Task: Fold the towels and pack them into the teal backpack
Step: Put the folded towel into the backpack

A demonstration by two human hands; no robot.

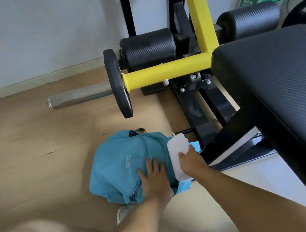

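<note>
1. Teal backpack (116,166) lies on the wooden floor (36,149) beside a black-and-yellow weight bench (271,85), in the head view.
2. Left hand (154,181) rests flat on the backpack's edge, fingers (150,164) straight and slightly spread, holding nothing.
3. Right hand (191,161) grips a folded white towel (178,157), fingers curled round it, just above the backpack's right side.

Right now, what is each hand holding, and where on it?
The right hand grips the folded white towel around its middle. The left hand lies flat on the teal backpack, gripping nothing.
</note>
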